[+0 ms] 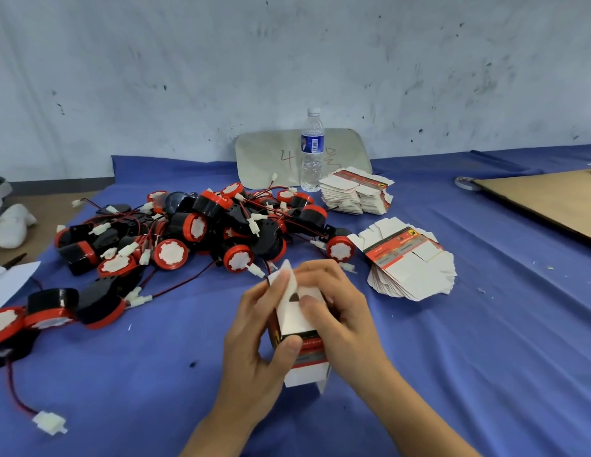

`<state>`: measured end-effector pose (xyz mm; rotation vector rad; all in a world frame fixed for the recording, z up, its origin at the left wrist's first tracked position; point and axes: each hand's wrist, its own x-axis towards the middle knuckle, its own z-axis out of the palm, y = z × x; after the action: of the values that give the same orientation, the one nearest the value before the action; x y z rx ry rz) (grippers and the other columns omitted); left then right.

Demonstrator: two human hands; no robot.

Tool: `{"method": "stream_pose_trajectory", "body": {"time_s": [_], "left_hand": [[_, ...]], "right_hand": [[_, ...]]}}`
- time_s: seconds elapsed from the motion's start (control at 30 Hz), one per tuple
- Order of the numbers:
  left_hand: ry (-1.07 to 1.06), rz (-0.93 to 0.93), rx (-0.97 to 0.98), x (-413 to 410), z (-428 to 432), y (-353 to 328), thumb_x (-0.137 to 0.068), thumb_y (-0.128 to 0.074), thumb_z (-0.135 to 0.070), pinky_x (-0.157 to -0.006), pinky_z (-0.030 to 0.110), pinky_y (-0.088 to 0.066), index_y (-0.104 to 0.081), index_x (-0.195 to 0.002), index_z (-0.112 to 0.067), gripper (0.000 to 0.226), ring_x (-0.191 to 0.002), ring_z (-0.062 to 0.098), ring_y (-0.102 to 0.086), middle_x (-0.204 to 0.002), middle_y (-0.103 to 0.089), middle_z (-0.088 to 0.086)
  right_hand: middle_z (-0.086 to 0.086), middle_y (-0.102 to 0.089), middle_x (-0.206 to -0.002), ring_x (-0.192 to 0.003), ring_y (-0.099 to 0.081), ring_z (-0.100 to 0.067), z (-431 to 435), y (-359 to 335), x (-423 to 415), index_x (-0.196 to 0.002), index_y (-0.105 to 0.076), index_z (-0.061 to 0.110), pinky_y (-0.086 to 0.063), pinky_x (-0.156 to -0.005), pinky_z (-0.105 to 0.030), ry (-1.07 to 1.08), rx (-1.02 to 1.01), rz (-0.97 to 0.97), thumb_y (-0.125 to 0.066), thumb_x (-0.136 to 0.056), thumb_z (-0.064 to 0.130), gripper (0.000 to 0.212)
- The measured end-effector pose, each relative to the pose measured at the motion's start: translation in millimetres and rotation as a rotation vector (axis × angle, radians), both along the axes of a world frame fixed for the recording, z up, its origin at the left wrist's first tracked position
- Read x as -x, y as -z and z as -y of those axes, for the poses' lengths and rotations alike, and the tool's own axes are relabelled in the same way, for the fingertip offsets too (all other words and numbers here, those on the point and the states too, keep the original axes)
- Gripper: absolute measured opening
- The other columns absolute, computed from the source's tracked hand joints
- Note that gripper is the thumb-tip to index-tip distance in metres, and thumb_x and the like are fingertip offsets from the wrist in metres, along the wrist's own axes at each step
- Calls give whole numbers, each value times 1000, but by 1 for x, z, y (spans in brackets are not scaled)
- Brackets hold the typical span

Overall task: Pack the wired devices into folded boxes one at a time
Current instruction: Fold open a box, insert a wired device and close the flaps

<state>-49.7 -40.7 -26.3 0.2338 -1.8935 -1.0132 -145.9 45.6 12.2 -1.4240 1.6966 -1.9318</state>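
White cardboard box [292, 316] — red band, top flap up.

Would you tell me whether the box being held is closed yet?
Open: the box has its white end flap raised by the left hand, dark interior showing.

Water bottle [312, 153] upright before a grey board [267, 159], brown cardboard sheet [544, 199] far right.

Head view: we look forward and down from the person's head, close over the blue table [452, 374].
Facing: we face the wall [287, 61] at 12 o'clock.
Nearest us: left hand [261, 328], right hand [342, 313] and box [305, 371], toward 6 o'clock.
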Motion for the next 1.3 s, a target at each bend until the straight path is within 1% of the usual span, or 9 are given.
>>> {"method": "stream_pose_trajectory", "body": {"time_s": [0.1, 0.2, 0.33, 0.6, 0.77, 0.9, 1.07, 1.2, 1.3], "left_hand": [[-13, 27, 51, 1, 0, 2, -89, -37, -73, -85, 21, -51, -49, -130, -52, 48, -116, 15, -57, -134, -49, -5], [-22, 24, 56, 1, -2, 4, -89, -34, -74, -78, 25, -54, -55, -119, -45, 47, -109, 17, -59, -131, -47, -3], [-7, 9, 80, 2, -3, 4, -90, -33, -74, -78, 16, -50, -54, -115, -41, 46, -108, 13, -58, -128, -47, 1], [-4, -12, 129, 1, 0, 5, -91, -32, -72, -77, 13, -49, -53, -109, -37, 45, -107, 12, -57, -128, -45, -3], [-21, 14, 142, 0, 2, 5, -89, -31, -75, -75, 14, -47, -52, -105, -37, 47, -102, 11, -58, -123, -46, -6], [-19, 23, 123, 1, -1, 5, -88, -33, -76, -76, 13, -47, -53, -105, -37, 48, -101, 12, -59, -121, -47, -4], [16, 6, 30, 0, -4, 1, -83, -37, -81, -78, 14, -50, -46, -124, -51, 52, -111, 12, -58, -126, -51, -14], [-6, -90, -133, -1, 0, 0, -74, -59, -75, -93, 40, -52, -39, -134, -50, 68, -126, 15, -52, -137, -50, -15], [-250, -126, -99, -8, 13, -4, -72, -70, -48, -106, 37, -44, -30, -141, -50, 80, -138, 10, -37, -145, -39, -14]], "right_hand": [[6, -61, -97, -82, -59, -14, 0, 3, 1, -103, -56, 17, -49, -68, -24, -16, 67, 88, -44, -82, 1, 29], [0, -61, -100, -84, -59, -10, 1, 6, -4, -100, -56, 24, -51, -69, -26, -21, 203, 163, -34, -78, -2, 41], [2, -62, -99, -83, -58, -20, 2, 9, -7, -102, -57, 20, -49, -68, -28, 44, 265, 127, -36, -83, 16, 28], [11, -62, -98, -81, -60, -5, 3, 9, -6, -108, -56, 11, -50, -68, -20, 44, 293, 59, -35, -86, 17, 31], [7, -62, -96, -78, -59, -13, 2, 10, -6, -107, -56, 9, -48, -67, -21, 47, 289, 34, -35, -87, 18, 31], [9, -62, -95, -80, -59, -8, 3, 10, -4, -107, -56, 10, -48, -67, -18, 42, 290, 33, -34, -87, 17, 31], [11, -62, -101, -87, -60, -9, 3, 11, -1, -110, -57, 6, -50, -72, -26, 22, 275, 4, -36, -90, 23, 33], [-1, -64, -111, -107, -60, -19, -1, 4, 23, -112, -61, 11, -46, -92, -31, 150, 169, -51, -39, -93, 30, 34], [7, -61, -108, -100, -56, -5, -9, -2, 48, -108, -62, 23, -41, -85, -21, 324, -194, -157, -56, -90, 39, 25]]}}
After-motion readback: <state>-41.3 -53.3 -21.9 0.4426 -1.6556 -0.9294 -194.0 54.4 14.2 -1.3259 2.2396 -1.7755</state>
